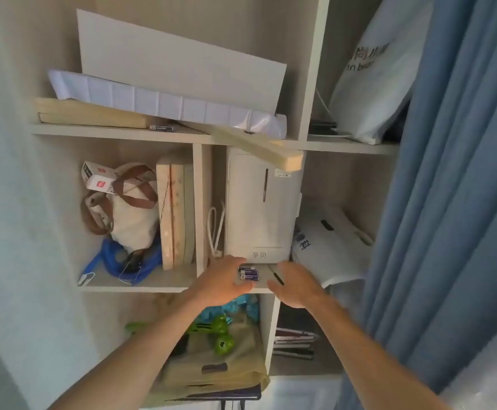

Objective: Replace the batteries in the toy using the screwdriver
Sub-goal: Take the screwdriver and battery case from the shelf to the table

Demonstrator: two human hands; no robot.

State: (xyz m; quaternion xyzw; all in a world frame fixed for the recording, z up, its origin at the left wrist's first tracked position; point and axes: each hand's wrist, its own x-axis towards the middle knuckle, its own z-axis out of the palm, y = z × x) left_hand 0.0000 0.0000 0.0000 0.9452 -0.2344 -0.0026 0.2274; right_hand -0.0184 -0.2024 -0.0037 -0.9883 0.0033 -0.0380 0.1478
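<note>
Purple batteries (248, 273) lying loose on the shelf (152, 287), just in front of the white appliance (260, 208). Thin dark screwdriver (279, 279) beside them, also in front of the appliance. Left hand (223, 281) relaxed at the batteries, grasping nothing. Right hand (296, 287) likewise released, at the screwdriver. Probably light, hard, smooth, apt to roll: best pinched across the barrels. Screwdriver stiff and slim: best taken by the handle.

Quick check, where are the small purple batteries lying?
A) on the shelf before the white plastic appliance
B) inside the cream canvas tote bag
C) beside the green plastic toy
A: the small purple batteries lie on the wooden shelf before the white plastic appliance, between the left hand and right hand.
</note>
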